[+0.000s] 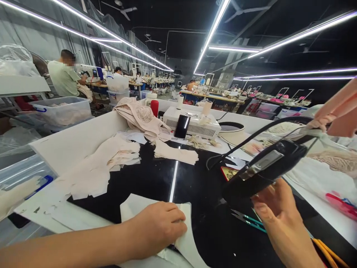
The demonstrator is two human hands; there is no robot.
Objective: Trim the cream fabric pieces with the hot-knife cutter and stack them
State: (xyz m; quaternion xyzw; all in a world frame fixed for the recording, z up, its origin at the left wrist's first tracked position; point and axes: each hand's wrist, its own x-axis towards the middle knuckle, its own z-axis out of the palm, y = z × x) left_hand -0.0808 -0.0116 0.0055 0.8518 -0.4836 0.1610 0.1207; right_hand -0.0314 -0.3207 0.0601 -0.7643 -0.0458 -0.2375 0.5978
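My left hand (164, 230) rests with its fingers curled on a pale fabric piece (182, 216) at the front of the black tabletop (209, 238). Whether it pinches the cloth cannot be seen. On the right, my right hand (279, 216) is wrapped round the underside of a black handheld device (264, 167) with a metal plate and a cable, tilted above the table. Teal thread snips (249, 220) lie beneath that hand. Stacked beige fabric pieces (97, 163) lie to the left, and another beige piece (175, 153) lies beyond my left hand.
A white vented box (192, 126) stands at the back, with a black phone (182, 126) against it. Beige garments (142, 115) are heaped at back left. Orange-handled scissors (329, 253) lie front right. A seated person (64, 78) is far left.
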